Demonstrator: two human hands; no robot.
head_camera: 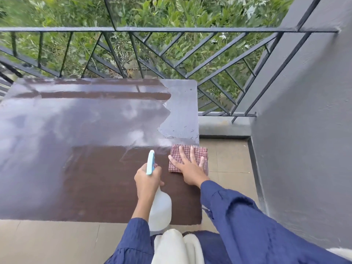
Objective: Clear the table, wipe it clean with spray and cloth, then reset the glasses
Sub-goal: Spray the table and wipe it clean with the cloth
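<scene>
A dark brown table (91,180) stands on a balcony, its far edge close to a black metal railing (171,29) with green leaves behind it. A grey wall (304,130) rises on the right, and a tan tiled floor (228,159) shows past the table's right and near edges.

The left hand (147,178) grips a spray bottle (160,208) by its neck, fingers curled round it below the pale blue spray head. The nozzle points toward the far edge. The bottle's whitish body slants back over the near edge toward the person. Whether it touches the tabletop cannot be told.

Just beside it, the right hand (187,169) lies flat with its fingers spread wide, pressing on a folded red checked cloth (198,151). The cloth sits at the right edge of the table, nearer the near right corner than the far one, and hangs slightly past that edge.

Much of the tabletop toward the far and left edges is glossy and mirrors the sky. A duller grey patch with a jagged border covers the far right corner. Both arms wear dark blue sleeves (238,216).
</scene>
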